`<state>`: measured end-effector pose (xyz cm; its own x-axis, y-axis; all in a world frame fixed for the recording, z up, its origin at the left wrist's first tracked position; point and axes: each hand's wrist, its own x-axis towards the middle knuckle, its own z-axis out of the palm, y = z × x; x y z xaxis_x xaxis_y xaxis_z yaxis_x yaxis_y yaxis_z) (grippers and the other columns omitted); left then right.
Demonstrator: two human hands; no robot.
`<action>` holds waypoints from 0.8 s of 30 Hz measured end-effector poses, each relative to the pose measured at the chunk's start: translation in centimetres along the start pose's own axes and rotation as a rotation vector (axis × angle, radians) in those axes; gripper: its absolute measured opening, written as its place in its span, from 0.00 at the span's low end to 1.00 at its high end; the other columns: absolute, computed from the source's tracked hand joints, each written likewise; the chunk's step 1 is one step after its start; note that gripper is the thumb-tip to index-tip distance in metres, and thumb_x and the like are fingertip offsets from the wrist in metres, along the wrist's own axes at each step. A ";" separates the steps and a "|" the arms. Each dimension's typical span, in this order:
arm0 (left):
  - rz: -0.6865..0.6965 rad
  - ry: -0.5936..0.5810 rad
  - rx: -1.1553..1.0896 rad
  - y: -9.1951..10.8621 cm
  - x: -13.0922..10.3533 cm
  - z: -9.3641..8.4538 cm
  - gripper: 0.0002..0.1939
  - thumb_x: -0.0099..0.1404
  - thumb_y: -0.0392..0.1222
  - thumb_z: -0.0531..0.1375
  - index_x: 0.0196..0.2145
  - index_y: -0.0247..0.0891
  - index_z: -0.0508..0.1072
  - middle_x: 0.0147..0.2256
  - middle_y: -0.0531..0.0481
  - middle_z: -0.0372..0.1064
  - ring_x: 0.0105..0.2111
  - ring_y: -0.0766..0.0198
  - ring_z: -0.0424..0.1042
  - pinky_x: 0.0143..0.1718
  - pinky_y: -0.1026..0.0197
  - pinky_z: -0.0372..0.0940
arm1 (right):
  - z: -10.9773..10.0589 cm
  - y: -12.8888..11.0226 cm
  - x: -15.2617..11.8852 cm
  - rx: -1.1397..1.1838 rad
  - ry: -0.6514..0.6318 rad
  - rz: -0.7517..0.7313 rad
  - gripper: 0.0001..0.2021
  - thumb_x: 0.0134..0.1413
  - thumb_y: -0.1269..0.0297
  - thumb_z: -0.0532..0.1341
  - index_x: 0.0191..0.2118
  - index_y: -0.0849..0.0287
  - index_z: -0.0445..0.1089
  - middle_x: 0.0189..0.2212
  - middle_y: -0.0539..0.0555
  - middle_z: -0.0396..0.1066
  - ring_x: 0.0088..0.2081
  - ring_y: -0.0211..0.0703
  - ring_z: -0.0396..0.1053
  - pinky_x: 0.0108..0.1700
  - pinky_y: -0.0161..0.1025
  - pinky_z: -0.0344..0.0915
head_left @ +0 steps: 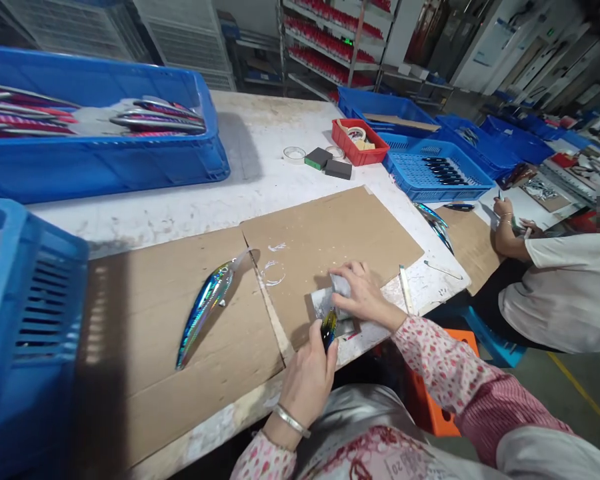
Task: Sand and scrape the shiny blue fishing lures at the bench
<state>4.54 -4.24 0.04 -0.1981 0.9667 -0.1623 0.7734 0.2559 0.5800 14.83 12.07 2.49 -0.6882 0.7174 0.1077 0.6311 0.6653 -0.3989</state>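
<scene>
My left hand is closed around a dark fishing lure with yellow and blue on it; part of its body is hidden by my fingers. Just beyond it, my right hand pinches a grey piece of cloth or abrasive sheet, whose exact kind I cannot make out. More grey sheet lies under and beside that hand, over the cardboard. To the left, a shiny blue and silver lure rests on another piece of cardboard, a clear lip at its upper end.
A blue crate of lures stands at the back left, a slotted blue basket nearer. Sanding blocks, a tape roll and a red tray are at the back. A blue basket holds black lures. A co-worker sits at right.
</scene>
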 end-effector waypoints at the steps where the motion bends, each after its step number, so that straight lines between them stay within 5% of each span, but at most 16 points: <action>1: -0.008 -0.002 -0.004 0.0 0.0 0.0 0.24 0.72 0.46 0.43 0.59 0.27 0.53 0.39 0.35 0.75 0.39 0.51 0.77 0.36 0.55 0.68 | -0.1 0.0 0.1 -0.028 0.016 0.022 0.23 0.52 0.61 0.63 0.54 0.56 0.67 0.48 0.59 0.62 0.50 0.53 0.57 0.52 0.49 0.60; 7: -0.013 -0.035 -0.002 0.2 0.1 -0.2 0.24 0.72 0.46 0.42 0.59 0.28 0.53 0.40 0.36 0.76 0.39 0.51 0.77 0.36 0.55 0.67 | -0.2 -0.1 0.0 -0.009 -0.024 -0.074 0.24 0.51 0.60 0.63 0.55 0.56 0.66 0.48 0.58 0.63 0.49 0.53 0.57 0.52 0.48 0.60; 20: -0.013 -0.031 -0.070 0.0 0.1 -0.3 0.25 0.72 0.47 0.41 0.59 0.27 0.52 0.39 0.36 0.75 0.40 0.50 0.76 0.38 0.53 0.67 | -0.5 0.0 0.6 -0.074 -0.016 -0.001 0.23 0.53 0.60 0.63 0.56 0.57 0.66 0.49 0.59 0.62 0.50 0.53 0.56 0.53 0.50 0.59; 24: -0.008 -0.041 -0.092 -0.1 0.0 -0.3 0.24 0.72 0.47 0.41 0.59 0.30 0.53 0.40 0.38 0.75 0.40 0.51 0.76 0.38 0.53 0.67 | -0.5 0.1 0.5 -0.022 -0.079 -0.099 0.25 0.52 0.59 0.64 0.57 0.54 0.65 0.49 0.57 0.62 0.50 0.52 0.57 0.52 0.48 0.60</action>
<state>4.27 -4.23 0.21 -0.1780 0.9637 -0.1990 0.7126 0.2657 0.6493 14.70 12.58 2.98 -0.7733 0.6299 0.0727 0.5658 0.7371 -0.3695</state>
